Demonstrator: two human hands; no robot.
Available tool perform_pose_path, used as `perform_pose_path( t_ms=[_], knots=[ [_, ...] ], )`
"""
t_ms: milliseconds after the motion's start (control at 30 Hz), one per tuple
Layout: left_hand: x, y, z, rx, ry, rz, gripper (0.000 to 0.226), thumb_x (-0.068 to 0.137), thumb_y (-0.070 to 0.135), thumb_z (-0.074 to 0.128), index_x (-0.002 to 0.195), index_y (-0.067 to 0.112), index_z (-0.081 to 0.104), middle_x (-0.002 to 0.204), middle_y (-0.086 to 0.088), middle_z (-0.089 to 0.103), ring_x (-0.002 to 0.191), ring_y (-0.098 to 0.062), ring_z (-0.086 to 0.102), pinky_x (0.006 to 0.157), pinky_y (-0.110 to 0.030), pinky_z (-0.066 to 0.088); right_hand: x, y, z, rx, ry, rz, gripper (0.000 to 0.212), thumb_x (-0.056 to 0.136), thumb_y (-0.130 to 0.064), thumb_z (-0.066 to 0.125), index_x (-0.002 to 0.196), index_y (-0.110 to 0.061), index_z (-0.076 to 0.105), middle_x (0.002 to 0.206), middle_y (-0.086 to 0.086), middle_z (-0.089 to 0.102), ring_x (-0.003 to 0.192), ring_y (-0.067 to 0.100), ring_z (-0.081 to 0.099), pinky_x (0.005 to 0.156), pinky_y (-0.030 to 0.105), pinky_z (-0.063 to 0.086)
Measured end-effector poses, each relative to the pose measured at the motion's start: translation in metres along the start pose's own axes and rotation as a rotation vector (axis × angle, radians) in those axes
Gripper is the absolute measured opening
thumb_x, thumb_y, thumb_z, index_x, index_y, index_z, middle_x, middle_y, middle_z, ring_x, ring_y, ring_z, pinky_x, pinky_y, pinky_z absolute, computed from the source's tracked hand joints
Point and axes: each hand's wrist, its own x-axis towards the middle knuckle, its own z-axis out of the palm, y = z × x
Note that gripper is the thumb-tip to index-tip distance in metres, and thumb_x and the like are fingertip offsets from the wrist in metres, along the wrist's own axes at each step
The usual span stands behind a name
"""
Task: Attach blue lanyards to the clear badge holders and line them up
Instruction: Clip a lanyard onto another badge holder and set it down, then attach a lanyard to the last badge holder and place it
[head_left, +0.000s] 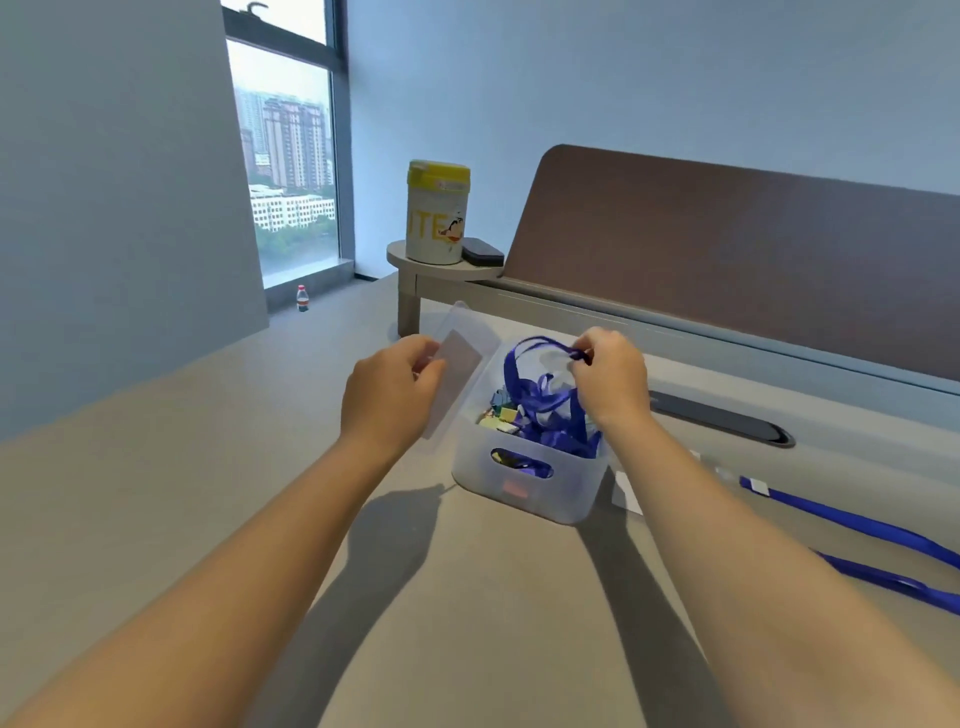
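Head view: the left hand (389, 387) is pinching a clear rectangular plastic badge holder (460, 371) beside the translucent white plastic bin (524, 488), while the right hand (610, 376) is pinching a blue ribbon lanyard (540, 395) by its clip above it. Next, I'd judge, the clip is needing threading through the holder's slot.

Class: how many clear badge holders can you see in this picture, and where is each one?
2: one badge holder held in the left hand; a second badge holder on the table beside the bin, partly hidden. More may be hidden.
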Motion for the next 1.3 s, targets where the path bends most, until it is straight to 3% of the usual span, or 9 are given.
perform_pose_path(
  t_ms=[100,200,333,567,667,833,1000,1100,1300],
  knots=[
    [-0.001,-0.001,0.000,0.018,-0.006,0.005,0.027,0.091,0.019,0.048,0.113,0.008,0.060,0.115,-0.013,0.065,0.083,-0.015,0.048,0.066,-0.024,0.041,-0.003,0.003,0.006,-0.312,-0.320,-0.100,0.029,0.089,-0.006,0.053,0.116,-0.006,0.061,0.121,0.016,0.062,0.108,0.033,0.056,0.088,0.037,0.047],
    [-0.006,0.004,0.000,0.037,-0.024,0.023,0.027,0.091,0.020,0.048,0.114,0.009,0.060,0.116,-0.011,0.066,0.085,-0.019,0.054,0.070,-0.025,0.043,-0.010,-0.003,-0.002,-0.365,-0.497,-0.082,0.043,0.088,-0.010,0.057,0.130,-0.011,0.052,0.132,0.014,0.056,0.116,0.033,0.054,0.097,0.036,0.046],
    [-0.019,0.022,-0.001,0.049,-0.039,0.093,0.027,0.092,0.018,0.048,0.113,0.007,0.060,0.115,-0.014,0.066,0.094,-0.030,0.062,0.071,-0.026,0.045,-0.029,0.002,-0.025,-0.249,-0.389,-0.093,0.032,0.091,-0.012,0.049,0.122,-0.012,0.059,0.128,0.014,0.059,0.110,0.032,0.058,0.093,0.039,0.050],
    [-0.066,0.083,0.020,-0.004,-0.147,0.314,0.018,0.088,0.009,0.050,0.082,-0.005,0.059,0.086,-0.026,0.066,0.069,-0.029,0.053,0.050,-0.021,0.033,-0.105,0.054,-0.108,-0.206,-0.343,0.034,0.030,0.093,-0.017,0.048,0.119,-0.009,0.061,0.123,0.010,0.062,0.109,0.026,0.058,0.095,0.039,0.048],
    [-0.102,0.115,0.039,-0.031,-0.236,0.405,0.017,0.090,0.009,0.048,0.091,-0.005,0.058,0.094,-0.022,0.066,0.071,-0.026,0.054,0.057,-0.013,0.038,-0.143,0.099,-0.145,-0.243,-0.307,0.163,0.029,0.092,-0.016,0.047,0.115,-0.006,0.063,0.119,0.013,0.064,0.105,0.028,0.059,0.093,0.043,0.049],
    [-0.160,0.142,0.078,-0.067,-0.355,0.521,0.031,0.092,0.008,0.042,0.122,0.009,0.051,0.104,-0.016,0.068,0.088,-0.027,0.065,0.076,-0.028,0.048,-0.193,0.175,-0.193,-0.284,-0.181,0.441,0.030,0.091,-0.014,0.047,0.118,-0.007,0.059,0.121,0.010,0.063,0.107,0.025,0.059,0.089,0.035,0.047],
    [-0.183,0.154,0.110,-0.060,-0.383,0.550,0.033,0.091,0.006,0.040,0.119,0.016,0.055,0.108,-0.010,0.065,0.095,-0.025,0.059,0.078,-0.032,0.046,-0.212,0.233,-0.212,-0.423,-0.130,0.597,0.015,0.090,-0.018,0.049,0.081,-0.009,0.057,0.096,0.013,0.060,0.086,0.025,0.056,0.075,0.035,0.046],
    [-0.183,0.158,0.125,-0.005,-0.394,0.549,0.029,0.091,0.008,0.041,0.115,0.009,0.057,0.108,-0.012,0.065,0.096,-0.028,0.057,0.073,-0.032,0.041,-0.211,0.252,-0.208,-0.511,-0.142,0.627,0.026,0.091,-0.029,0.050,0.102,-0.007,0.059,0.105,0.010,0.059,0.099,0.025,0.056,0.080,0.034,0.046],
    [-0.183,0.163,0.138,0.029,-0.422,0.534,0.020,0.091,0.012,0.046,0.098,0.004,0.062,0.095,-0.014,0.067,0.078,-0.024,0.052,0.066,-0.028,0.033,-0.198,0.265,-0.192,-0.434,-0.105,0.634,0.029,0.088,-0.031,0.055,0.102,-0.007,0.064,0.102,0.010,0.063,0.093,0.024,0.059,0.080,0.035,0.051]
  ],
)
